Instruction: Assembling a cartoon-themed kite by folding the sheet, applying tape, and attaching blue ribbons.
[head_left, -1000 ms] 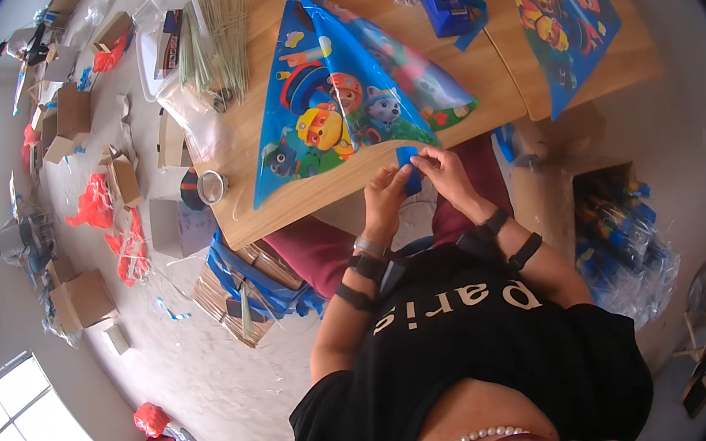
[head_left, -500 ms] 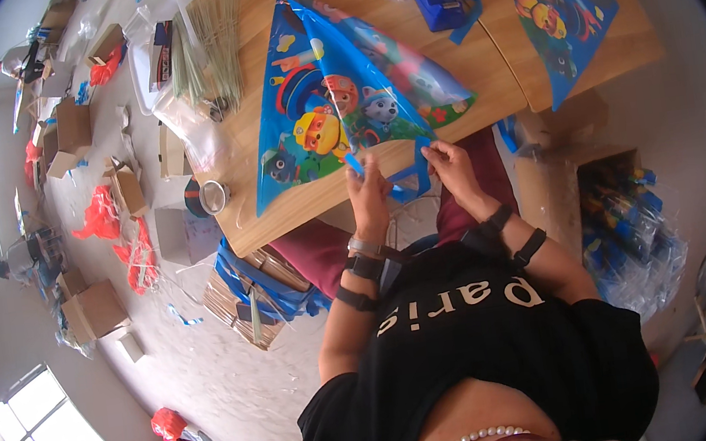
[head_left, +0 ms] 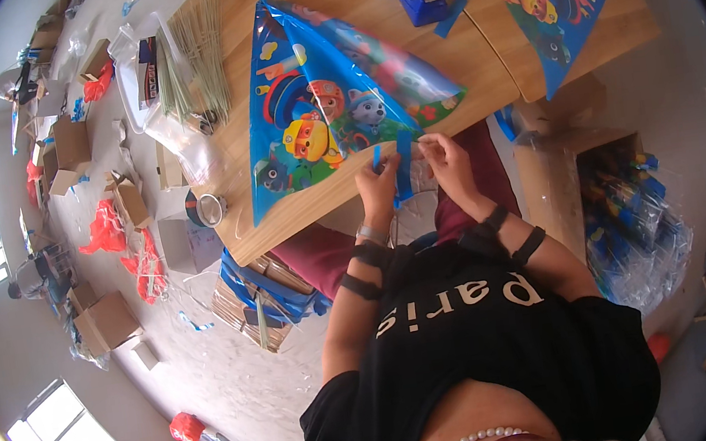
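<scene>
Wooden table (head_left: 463, 52) ahead, the left hand (head_left: 378, 183) pinches the blue strip (head_left: 404, 167); the right hand (head_left: 447, 163) is narrow, its hold unclear; I'd keep the strip untwisted.

The flat blue strip (head_left: 404, 171), bent in a loop a moment ago, has been made straighter between the bare left hand (head_left: 378, 187) and right hand (head_left: 452, 166), which have been brought closer together.

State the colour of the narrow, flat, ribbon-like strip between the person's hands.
The narrow strip is blue, seen best in the head view.
</scene>
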### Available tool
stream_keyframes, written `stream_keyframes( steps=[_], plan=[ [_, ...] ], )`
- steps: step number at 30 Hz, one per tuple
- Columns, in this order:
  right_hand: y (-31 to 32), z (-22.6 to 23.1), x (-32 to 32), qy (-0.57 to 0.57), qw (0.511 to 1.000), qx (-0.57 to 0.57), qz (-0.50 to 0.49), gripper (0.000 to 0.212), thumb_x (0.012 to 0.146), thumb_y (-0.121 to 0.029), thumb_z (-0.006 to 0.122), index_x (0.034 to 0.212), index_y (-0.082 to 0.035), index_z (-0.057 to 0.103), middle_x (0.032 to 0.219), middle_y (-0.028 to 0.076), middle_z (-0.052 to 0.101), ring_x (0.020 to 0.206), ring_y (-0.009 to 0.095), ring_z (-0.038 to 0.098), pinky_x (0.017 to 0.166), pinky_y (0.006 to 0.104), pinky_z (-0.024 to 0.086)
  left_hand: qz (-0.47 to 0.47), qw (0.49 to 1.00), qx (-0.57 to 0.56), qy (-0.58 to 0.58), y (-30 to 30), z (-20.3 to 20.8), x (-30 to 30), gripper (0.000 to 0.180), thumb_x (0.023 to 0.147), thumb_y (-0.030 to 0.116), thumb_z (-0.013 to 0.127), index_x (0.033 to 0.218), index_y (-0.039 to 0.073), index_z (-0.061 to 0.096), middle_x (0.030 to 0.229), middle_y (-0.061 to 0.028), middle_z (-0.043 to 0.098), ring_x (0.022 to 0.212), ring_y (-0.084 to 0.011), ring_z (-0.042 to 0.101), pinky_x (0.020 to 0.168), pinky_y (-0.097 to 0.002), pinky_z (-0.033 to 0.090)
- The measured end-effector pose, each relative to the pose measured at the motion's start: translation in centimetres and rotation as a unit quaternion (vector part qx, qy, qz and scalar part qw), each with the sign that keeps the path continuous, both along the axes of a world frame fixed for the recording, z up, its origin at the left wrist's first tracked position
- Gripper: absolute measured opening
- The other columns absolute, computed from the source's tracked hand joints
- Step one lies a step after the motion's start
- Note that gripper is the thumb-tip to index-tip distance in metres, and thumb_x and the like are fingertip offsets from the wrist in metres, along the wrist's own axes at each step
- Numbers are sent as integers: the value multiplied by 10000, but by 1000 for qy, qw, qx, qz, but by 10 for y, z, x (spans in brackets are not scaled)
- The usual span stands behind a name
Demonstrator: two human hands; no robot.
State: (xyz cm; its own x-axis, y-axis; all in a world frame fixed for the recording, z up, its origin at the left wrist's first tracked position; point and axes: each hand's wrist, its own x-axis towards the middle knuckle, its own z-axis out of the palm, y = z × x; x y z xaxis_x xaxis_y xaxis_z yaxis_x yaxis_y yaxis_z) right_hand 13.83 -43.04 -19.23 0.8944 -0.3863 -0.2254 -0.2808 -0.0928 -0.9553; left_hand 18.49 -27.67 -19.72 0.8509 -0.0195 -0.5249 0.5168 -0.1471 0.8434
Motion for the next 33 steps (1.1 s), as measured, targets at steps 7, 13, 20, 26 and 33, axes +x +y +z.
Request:
stream_keyframes(
  steps=[7,13,20,26,33],
  plan=[
    [-24,1,0,-95,984,-152,23,169,1001,-86,607,1161,-32,622,910,166,695,814,278,714,705,360,551,-1,998,46,-39,-3,-15,2,257,871,218,817,790,56,634,610,53,504,466,-42,426,417,-250,324],
    [-29,8,7,-137,943,-291,87,217,957,-31,616,1168,-61,656,1017,136,649,958,329,655,812,426,532,-6,996,71,-58,-2,-23,2,285,866,212,811,728,61,611,603,53,496,481,-39,426,410,-258,317],
    [-28,7,13,-175,905,-363,134,320,875,-19,660,1185,-95,684,1050,91,625,998,316,607,867,439,487,-19,992,118,-31,1,-28,5,358,815,289,813,812,-51,699,638,-66,642,594,-118,595,568,-335,481],
    [-28,3,13,-159,886,-402,169,373,841,-30,647,1199,-113,715,1079,76,617,1031,289,601,884,430,472,-23,992,119,-27,0,-23,6,345,812,282,810,817,-48,707,651,-72,654,597,-126,606,574,-337,489],
    [-28,0,13,-155,867,-432,194,395,839,-55,620,1213,-128,725,1111,70,612,1061,279,594,909,422,460,-6,992,115,-52,-5,-20,6,272,846,209,807,728,26,644,598,22,549,461,-64,474,402,-270,352]
  ],
)
